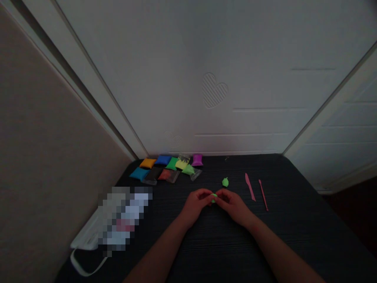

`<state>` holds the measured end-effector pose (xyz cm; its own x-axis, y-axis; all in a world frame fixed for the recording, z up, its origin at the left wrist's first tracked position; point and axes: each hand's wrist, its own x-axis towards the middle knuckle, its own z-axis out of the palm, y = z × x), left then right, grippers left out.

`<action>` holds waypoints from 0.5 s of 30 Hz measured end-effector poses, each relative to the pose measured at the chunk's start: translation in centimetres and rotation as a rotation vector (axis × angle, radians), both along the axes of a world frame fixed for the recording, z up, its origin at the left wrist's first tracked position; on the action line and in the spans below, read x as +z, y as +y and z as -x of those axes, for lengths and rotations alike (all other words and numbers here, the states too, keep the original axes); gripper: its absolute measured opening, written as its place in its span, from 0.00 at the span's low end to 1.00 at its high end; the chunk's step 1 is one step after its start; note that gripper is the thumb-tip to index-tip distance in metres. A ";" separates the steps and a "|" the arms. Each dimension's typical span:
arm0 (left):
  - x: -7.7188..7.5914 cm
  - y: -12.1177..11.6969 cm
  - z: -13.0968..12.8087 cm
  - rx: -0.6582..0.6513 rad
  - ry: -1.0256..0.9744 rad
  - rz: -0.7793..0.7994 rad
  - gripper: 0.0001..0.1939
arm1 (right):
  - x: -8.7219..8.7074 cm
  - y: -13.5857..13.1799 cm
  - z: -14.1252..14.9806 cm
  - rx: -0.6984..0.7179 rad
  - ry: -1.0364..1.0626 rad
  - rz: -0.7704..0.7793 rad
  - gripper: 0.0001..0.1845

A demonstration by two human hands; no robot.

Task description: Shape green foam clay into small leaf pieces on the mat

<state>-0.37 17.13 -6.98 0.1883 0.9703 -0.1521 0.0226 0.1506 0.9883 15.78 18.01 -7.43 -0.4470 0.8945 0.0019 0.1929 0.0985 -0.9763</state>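
Observation:
Between the fingertips of both hands is a small lump of bright green modelling clay (pixel 213 197). My left hand (pixel 196 203) pinches it from the left, fingers closed. From the other side my right hand (pixel 232 204) pinches the same lump, its fingers closed too. Just beyond the right hand lies another green clay piece (pixel 225 182), roundish with a thin tip on top. To the right of my hands are a pink plastic knife (pixel 250 187) and a thin pink modelling stick (pixel 263 195), both flat on the dark table (pixel 206 247).
Several small clay packets, among them an orange packet (pixel 148 163), a teal packet (pixel 139 173) and a purple packet (pixel 197 159), lie along the back left. A white strapped item (pixel 85 236), partly blurred out, is at the left edge. A white panel (pixel 182 98) rises behind the table.

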 end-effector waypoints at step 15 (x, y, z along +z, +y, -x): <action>-0.7 0.3 0.5 0.185 -0.445 0.169 0.12 | 2.4 -1.5 -1.8 -0.322 -0.088 -0.357 0.13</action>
